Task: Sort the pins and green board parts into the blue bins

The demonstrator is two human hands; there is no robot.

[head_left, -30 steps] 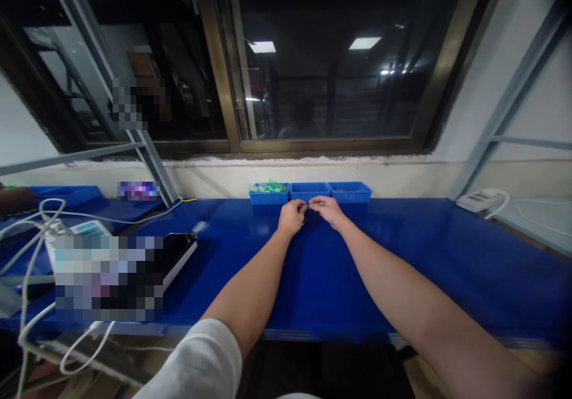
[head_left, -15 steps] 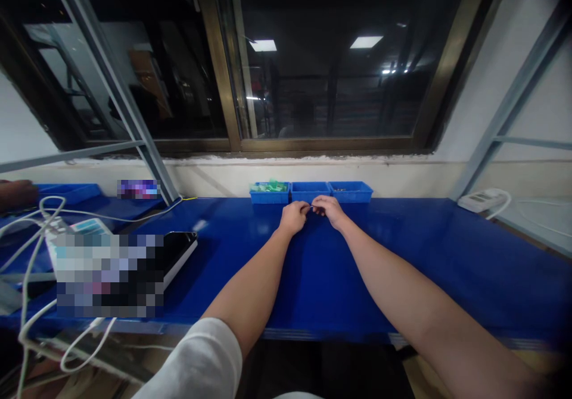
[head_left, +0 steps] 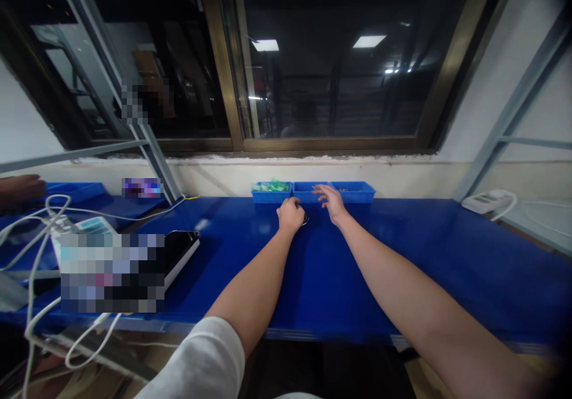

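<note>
My left hand (head_left: pixel 290 214) is curled into a fist over the blue table (head_left: pixel 313 268), holding a small dark part that shows at its right side. My right hand (head_left: pixel 329 201) has its fingers stretched out and apart, reaching over the front rim of the middle blue bin (head_left: pixel 308 192). To the left stands a blue bin (head_left: pixel 269 191) with green pieces. To the right, another blue bin (head_left: pixel 355 191) holds small dark parts.
A black device (head_left: pixel 181 249) and white cables (head_left: pixel 40 256) lie at the left. Another person's hand (head_left: pixel 18 189) rests at the far left by a blue tray (head_left: pixel 75 192). A white power strip (head_left: pixel 489 200) sits at the right. A window runs behind the table.
My hands were pinched together on a small part. My right hand has let go, opened and moved up toward the middle bin, while my left hand stays closed on the part.
</note>
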